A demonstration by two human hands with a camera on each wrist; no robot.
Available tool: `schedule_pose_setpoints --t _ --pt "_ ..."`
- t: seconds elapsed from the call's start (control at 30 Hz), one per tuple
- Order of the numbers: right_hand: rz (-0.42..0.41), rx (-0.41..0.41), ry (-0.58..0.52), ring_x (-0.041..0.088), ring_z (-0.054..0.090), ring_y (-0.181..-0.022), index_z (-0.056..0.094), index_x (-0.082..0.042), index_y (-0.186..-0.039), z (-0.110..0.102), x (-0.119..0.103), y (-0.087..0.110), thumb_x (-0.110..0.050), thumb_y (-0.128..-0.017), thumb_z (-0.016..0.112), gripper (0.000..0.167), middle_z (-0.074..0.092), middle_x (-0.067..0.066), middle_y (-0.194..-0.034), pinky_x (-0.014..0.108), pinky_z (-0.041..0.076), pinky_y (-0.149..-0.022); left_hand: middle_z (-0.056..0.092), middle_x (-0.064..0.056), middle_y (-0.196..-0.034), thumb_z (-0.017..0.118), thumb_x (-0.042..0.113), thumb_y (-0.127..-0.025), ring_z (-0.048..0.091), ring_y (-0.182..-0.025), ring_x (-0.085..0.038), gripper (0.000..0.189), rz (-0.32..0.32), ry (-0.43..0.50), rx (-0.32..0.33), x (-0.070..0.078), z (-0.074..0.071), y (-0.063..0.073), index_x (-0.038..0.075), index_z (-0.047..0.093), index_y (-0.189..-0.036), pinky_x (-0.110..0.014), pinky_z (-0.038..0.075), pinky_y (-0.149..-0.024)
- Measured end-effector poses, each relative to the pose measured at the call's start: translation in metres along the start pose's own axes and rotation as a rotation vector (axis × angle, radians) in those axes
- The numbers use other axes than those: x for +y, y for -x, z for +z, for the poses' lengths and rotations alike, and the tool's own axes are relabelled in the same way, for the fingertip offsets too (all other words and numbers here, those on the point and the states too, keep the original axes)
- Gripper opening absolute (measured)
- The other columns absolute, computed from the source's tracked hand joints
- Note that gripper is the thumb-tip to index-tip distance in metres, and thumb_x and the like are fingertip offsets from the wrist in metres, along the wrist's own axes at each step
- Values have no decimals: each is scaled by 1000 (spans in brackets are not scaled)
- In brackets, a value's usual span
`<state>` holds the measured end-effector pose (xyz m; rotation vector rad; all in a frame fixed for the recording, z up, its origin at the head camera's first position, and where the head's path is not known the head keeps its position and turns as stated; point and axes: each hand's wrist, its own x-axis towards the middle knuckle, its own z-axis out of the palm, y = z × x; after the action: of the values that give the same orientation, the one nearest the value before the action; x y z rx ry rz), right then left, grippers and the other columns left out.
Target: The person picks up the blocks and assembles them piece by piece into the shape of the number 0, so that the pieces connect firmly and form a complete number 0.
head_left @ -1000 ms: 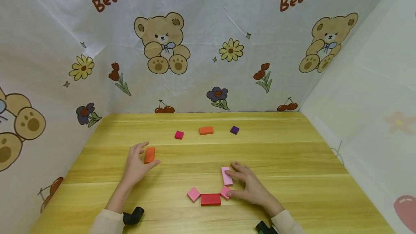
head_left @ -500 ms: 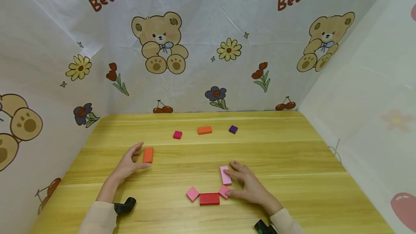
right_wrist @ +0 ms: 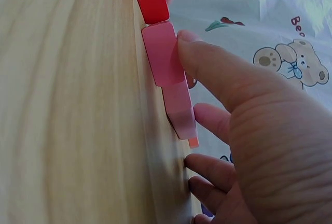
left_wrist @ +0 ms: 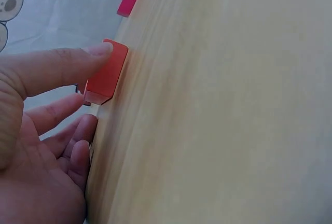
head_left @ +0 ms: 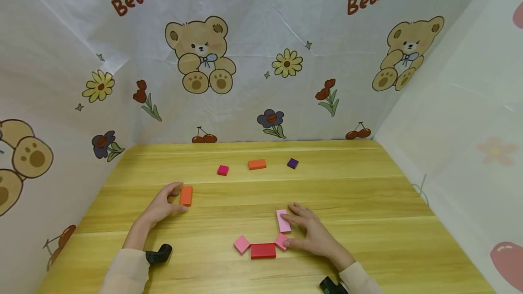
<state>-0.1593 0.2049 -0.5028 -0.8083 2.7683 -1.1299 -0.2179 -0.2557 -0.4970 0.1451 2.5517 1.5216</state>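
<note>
In the head view, an orange block (head_left: 185,196) lies at the left of the table. My left hand (head_left: 160,207) holds it between thumb and index finger at its two ends; its other fingers are loosely bent. Right of centre, a light pink block (head_left: 283,223) adjoins a pink square block (head_left: 281,241). My right hand (head_left: 314,235) touches the square block with its thumb, while its index finger rests on the light pink block. Left of these, a red block (head_left: 263,251) meets the pink square at one end and another pink square block (head_left: 242,244) at the other.
Farther back on the wooden table (head_left: 347,194) lie a magenta block (head_left: 222,170), another orange block (head_left: 257,164) and a small purple block (head_left: 293,163). A bear-print sheet (head_left: 245,117) hangs along the back. Dark wrist devices sit beside both sleeves.
My left hand has shifted slightly left, and its thumb and index finger have closed in around the orange block. The right hand keeps its position. The head view has shifted slightly.
</note>
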Motion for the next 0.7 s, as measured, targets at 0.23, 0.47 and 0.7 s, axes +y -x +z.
schedule_pose_setpoints --t 0.23,0.47,0.7 --pt "3 3 -9 45 28 -143 62 -16 -133 0 -1 0 -43 -79 79 64 43 21 -150 68 14 -113 32 -26 -149 76 7 -83 34 -130 -42 81 -12 -6 4 1 0 0 -5 30 -149 -56 30 -107" --pt "21 6 -10 43 28 -144 62 -17 -133 0 0 0 -44 -77 80 64 43 19 -150 67 14 -114 34 -24 -148 74 5 -84 35 -130 -41 75 -12 -3 25 0 0 1 -4 34 -147 -56 29 -108" --pt "30 -7 -21 40 26 -146 62 -17 -134 0 -2 1 -45 -77 80 66 42 17 -151 64 14 -115 42 -25 -141 75 8 -84 40 -128 -39 71 -13 -6 83 -3 5 1 -5 39 -144 -54 31 -108"
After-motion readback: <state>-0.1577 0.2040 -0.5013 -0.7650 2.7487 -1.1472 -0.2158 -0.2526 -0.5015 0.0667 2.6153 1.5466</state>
